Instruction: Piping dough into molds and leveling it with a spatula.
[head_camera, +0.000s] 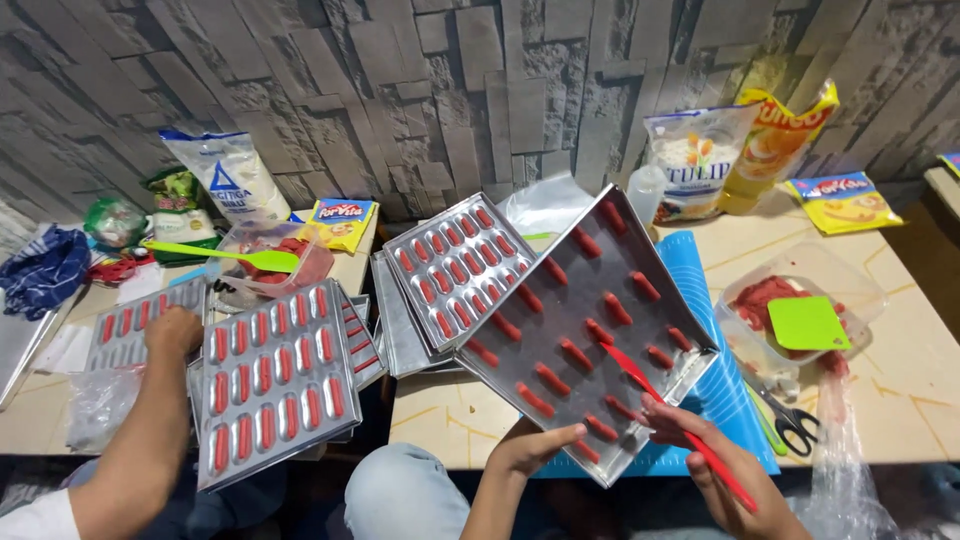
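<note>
Trays everywhere on this one. Your left hand (530, 447) has its fingers curled shut round the near edge of the tilted silver metal tray with oblong cups (585, 330), holding it up off the pale wooden bench (900, 390) so it leans toward you. Your right hand (735, 475) is pinched closed on a thin red stick tool (660, 410), whose tip sits down among the cups near the tray's lower right part. From what I can see, nearly every cup on that tray already has red filling in it, so you look well along with this one; whether the far corner cups are full I can't tell. Just behind it another filled silver cup tray (455, 265) leans on a stack, looking done too. Off to the left, another person's arm (150, 420) reaches over a third filled cup tray (270, 385), their hand resting on one further back. To your right a clear plastic tub of red paste (800, 310) with a green square scraper on top still holds some mix, and black-handled scissors (795, 420) lie near the blue silicone mat (725, 390).
</note>
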